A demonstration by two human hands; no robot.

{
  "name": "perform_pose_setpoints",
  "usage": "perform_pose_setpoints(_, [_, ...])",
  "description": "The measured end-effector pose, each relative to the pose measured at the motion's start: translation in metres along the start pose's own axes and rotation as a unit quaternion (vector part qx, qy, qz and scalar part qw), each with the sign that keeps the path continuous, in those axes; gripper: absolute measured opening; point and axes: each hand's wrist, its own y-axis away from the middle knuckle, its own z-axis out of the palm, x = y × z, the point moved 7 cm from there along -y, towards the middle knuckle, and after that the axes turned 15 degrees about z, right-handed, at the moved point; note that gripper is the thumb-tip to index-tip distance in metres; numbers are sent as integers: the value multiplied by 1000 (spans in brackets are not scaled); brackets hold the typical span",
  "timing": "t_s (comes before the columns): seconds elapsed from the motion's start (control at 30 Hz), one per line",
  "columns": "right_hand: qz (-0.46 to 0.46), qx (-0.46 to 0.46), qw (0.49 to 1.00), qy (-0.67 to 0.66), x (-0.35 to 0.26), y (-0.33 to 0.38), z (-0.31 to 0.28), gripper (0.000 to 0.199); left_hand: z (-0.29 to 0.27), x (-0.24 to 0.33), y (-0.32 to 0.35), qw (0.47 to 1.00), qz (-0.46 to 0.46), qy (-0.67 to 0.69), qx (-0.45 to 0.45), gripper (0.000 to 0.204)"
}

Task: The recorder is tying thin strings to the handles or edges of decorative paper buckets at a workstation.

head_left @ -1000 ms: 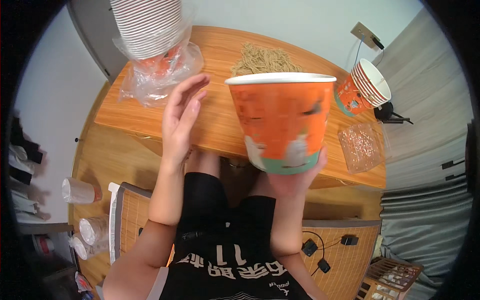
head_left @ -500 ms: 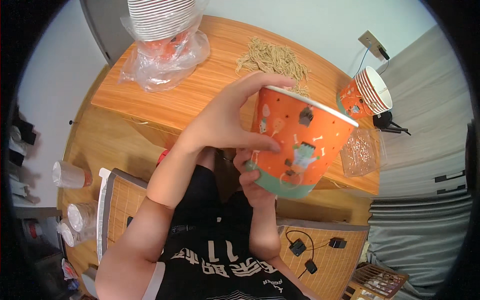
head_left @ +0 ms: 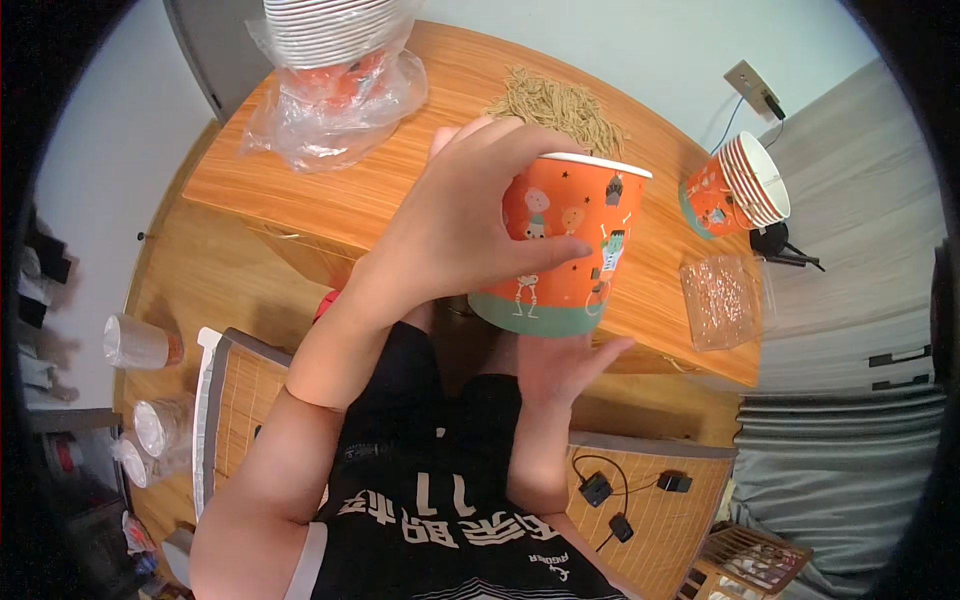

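Observation:
An orange paper bucket point(head_left: 560, 240) with a green bottom band, white rim and cartoon skeleton figures is held up above the table's front edge. My left hand point(head_left: 450, 220) is closed on its left side, thumb across the printed front and fingers round behind near the rim. Below the bucket's base is my right hand point(head_left: 560, 370), thumb stretched out to the right. Its other fingers are hidden behind the bucket, so contact with the base cannot be made out. Beyond the bucket lies a pile of tan twine point(head_left: 565, 110).
A tall stack of white-rimmed buckets point(head_left: 340, 35) in clear plastic stands at the back left of the wooden table point(head_left: 330, 200). At the right are nested orange buckets point(head_left: 715, 195) with twine on them and a clear plastic tray point(head_left: 722, 300). Wrapped stacks point(head_left: 140, 342) stand on the floor at left.
The bucket has become more upright, turned, and moved up and left, farther from me. My right hand's fingers have come off its lower left side, and its thumb now sticks out below the base.

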Motion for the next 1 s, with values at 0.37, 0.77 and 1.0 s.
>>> perform_pose_setpoints(0.37, [-190, 120, 948, 226, -23, -5, -7, 105, 15, -11, 11, 990, -83, 112, 17, 19])
perform_pose_setpoints(0.77, [-263, 140, 897, 326, -20, -3, -20, 109, 21, -26, 23, 974, -155, 164, 4, 20])
perform_pose_setpoints(1.0, [-282, 162, 871, 369, -19, -1, -18, 109, 21, -32, 30, 970, -160, 178, -24, 20])
